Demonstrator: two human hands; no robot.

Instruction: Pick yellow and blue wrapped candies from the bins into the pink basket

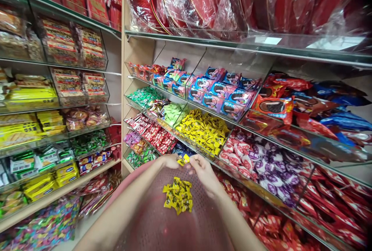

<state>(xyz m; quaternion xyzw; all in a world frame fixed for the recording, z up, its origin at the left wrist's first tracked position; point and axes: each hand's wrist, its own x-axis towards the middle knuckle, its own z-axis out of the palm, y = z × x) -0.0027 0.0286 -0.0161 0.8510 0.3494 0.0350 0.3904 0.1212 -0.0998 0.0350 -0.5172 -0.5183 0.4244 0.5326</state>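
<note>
Both forearms reached forward, elbows wide, converging at the wrists. Left hand (169,161) and right hand (200,167), fingers curled, pinched one yellow packet (183,160) between them. It sat over the far part of a pink perforated basket (151,216), beyond a loose yellow pile (178,196).

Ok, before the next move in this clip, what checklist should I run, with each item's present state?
1. Left hand at the yellow packet: ok.
2. Right hand at the same packet: ok.
3. Loose pile of yellow packets resting on the pink surface, apart from both hands: ok.
4. Similar yellow packets on the shelf, behind the hands: ok.
5. Held packet sealed: cannot tell.
6. Exact pile count: cannot tell, packets overlap.
</note>
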